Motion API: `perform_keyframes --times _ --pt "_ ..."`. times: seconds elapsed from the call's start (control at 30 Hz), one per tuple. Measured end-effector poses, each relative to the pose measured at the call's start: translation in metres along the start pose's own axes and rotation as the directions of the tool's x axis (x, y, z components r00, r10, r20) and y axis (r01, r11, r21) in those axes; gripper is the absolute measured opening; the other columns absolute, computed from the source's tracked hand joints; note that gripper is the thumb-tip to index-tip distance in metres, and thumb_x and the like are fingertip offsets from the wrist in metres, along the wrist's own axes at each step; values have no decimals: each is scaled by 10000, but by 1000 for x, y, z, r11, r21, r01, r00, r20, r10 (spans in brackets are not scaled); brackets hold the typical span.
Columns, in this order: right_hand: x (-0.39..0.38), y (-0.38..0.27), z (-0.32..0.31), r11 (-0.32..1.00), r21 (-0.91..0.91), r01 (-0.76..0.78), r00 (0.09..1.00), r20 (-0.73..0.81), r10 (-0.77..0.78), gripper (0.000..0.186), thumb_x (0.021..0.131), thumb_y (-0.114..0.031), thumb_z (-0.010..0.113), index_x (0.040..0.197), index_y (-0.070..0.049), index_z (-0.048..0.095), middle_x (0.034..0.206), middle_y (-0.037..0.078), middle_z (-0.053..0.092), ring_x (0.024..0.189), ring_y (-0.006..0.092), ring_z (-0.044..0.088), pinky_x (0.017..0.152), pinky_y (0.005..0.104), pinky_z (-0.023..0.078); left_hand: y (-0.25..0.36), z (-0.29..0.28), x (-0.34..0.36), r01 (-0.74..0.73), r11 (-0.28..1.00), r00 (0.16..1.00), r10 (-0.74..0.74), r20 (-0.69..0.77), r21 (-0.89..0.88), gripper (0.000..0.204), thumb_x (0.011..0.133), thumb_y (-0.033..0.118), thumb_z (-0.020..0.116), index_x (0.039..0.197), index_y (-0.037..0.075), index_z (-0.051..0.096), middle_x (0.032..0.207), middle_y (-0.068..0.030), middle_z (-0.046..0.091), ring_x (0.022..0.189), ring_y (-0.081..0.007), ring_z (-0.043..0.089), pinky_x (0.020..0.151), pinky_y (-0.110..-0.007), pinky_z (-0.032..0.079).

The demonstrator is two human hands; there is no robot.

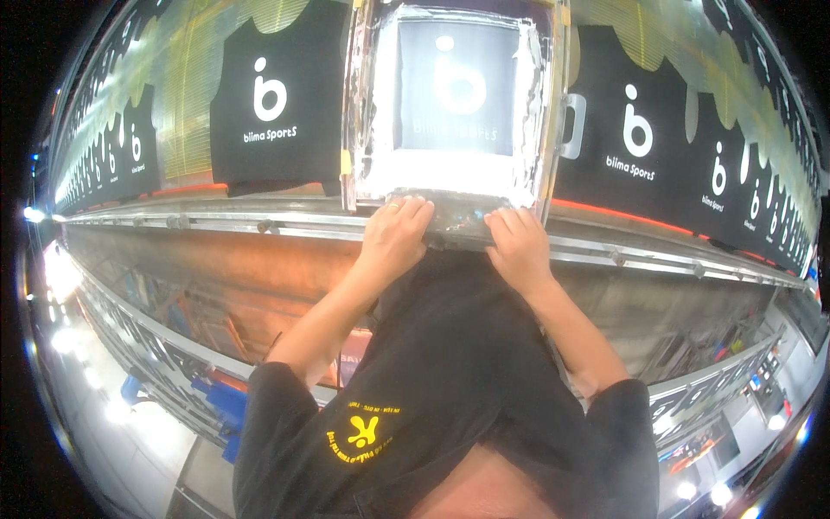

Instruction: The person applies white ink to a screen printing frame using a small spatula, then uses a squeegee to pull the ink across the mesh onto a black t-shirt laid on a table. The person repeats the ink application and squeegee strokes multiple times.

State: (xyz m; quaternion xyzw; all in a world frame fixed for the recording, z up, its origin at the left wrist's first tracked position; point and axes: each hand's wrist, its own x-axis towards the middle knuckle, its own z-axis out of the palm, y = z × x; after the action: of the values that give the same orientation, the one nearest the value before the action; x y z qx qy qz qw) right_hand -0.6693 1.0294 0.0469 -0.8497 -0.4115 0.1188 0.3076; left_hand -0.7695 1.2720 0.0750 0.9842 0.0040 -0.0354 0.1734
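Observation:
A screen-printing frame (458,212) lies over the long printing table in front of me, its mesh (415,52) bordered with white ink and tape. Through the mesh shows a black cloth piece with a pale round print. My left hand (395,235) is closed over the left part of the frame's near edge. On the right part of the same edge, my right hand (520,246) is curled in the same way. The fingertips rest on top of the edge; both thumbs are mostly hidden.
Black garment panels with white prints lie to the left (298,65) and right (601,73), continuing along the table. A pale handle-shaped piece (577,127) sits beside the frame's right side. A metal rail (303,227) runs along the table's near side.

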Motion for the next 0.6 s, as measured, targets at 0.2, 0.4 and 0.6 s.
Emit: perform_keyframes --times 0.2,0.4,0.6 --pt "94 49 -37 997 -72 -17 995 -103 10 390 791 -294 902 1069 -75 737 962 95 699 931 338 683 815 468 545 -51 -30 126 4 999 971 -12 238 34 543 881 634 779 901 94 721 899 -126 753 853 -355 756 729 -504 591" --pt "266 117 -82 961 -142 -238 970 19 243 616 889 -552 828 1194 -24 739 1115 193 765 1088 389 724 943 479 566 -114 -62 308 -112 972 971 62 229 209 675 804 744 774 1048 116 816 943 -128 798 937 -357 776 835 -510 608" --pt "314 138 -87 972 175 -160 981 -82 176 459 831 -311 884 1159 -17 756 1077 224 765 1059 415 723 937 463 560 -132 -66 363 -72 977 993 51 106 200 410 796 502 830 831 94 806 866 -162 786 863 -380 764 788 -515 590"
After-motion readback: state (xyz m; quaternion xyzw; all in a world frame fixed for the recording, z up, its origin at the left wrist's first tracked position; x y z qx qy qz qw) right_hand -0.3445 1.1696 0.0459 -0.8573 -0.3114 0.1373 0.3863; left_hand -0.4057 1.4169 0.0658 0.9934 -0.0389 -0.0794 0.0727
